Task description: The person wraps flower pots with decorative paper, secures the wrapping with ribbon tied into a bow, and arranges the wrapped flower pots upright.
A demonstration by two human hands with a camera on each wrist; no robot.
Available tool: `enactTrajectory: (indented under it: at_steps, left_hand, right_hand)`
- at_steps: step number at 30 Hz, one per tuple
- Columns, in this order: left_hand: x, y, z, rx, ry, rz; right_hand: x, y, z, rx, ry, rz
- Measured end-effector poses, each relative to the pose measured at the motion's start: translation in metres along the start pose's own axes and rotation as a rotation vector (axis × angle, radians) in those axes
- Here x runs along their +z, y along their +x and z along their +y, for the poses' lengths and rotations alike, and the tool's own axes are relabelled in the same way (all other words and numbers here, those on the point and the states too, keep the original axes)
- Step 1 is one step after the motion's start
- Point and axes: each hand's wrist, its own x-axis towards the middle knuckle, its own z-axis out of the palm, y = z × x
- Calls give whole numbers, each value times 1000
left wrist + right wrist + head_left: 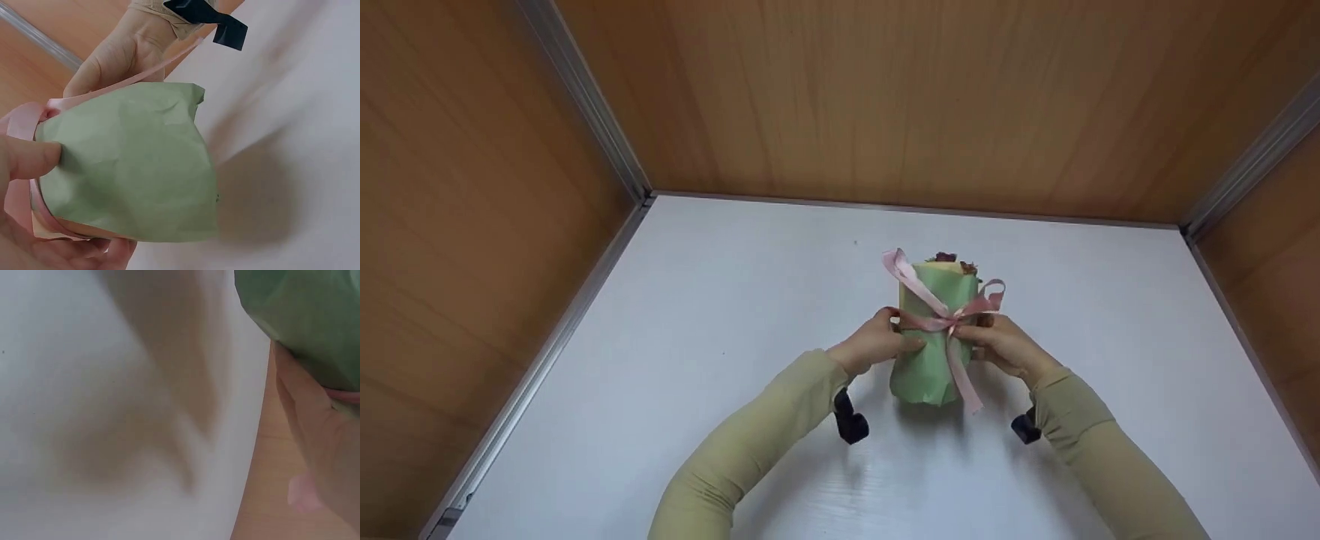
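A small bouquet wrapped in green paper [926, 371] is held between both hands, seemingly raised off the table, with dark red flower heads [946, 257] showing at its top. Around its middle runs a pink ribbon [916, 283] tied in front, its loops and tails sticking out. My left hand [876, 343] grips the left side, thumb on the front of the paper [129, 163] and fingers behind. On the other side my right hand [1006, 346] holds the wrap near the knot, thumb at the ribbon. In the right wrist view, the right hand [320, 430] lies along the green paper [315, 320]; its fingertips are hidden.
Beneath the bouquet is a white tabletop [697, 322], with soft shadows on it. Wooden panels [885, 105] stand at the back and both sides, joined by metal corner strips [592, 105]. Black straps [851, 424] hang from the wrists below the sleeves.
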Motion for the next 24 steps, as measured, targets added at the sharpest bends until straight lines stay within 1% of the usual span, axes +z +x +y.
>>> enactTrajectory:
  at_steps: [2,4,9,11,13,15,17,19,21,23,24]
  left_hand:
    - [-3,1,4,24,22,8]
    - [-7,2,8,55,22,10]
    - [-12,10,9,143,-39,12]
    - [-14,14,9,203,-55,12]
    - [-16,18,8,276,-35,9]
    - [-17,22,7,363,27,15]
    - [-18,26,5,465,125,37]
    - [-18,29,3,540,197,61]
    - [-18,31,-1,591,225,80]
    - [-16,33,-7,645,202,88]
    - [-15,34,-10,669,185,94]
  right_hand:
    - [1,1,-6,-27,-19,14]
    - [1,2,-12,-52,-32,23]
    - [-1,6,-26,-118,-94,55]
    - [-2,7,-28,-165,-166,86]
    - [-2,7,-28,-224,-243,131]
    - [-2,7,-26,-287,-321,181]
    - [0,8,-22,-340,-378,230]
    - [2,9,-17,-386,-384,258]
    - [4,10,-11,-414,-394,281]
    - [5,11,-6,-433,-379,285]
    - [6,11,-4,-447,-423,291]
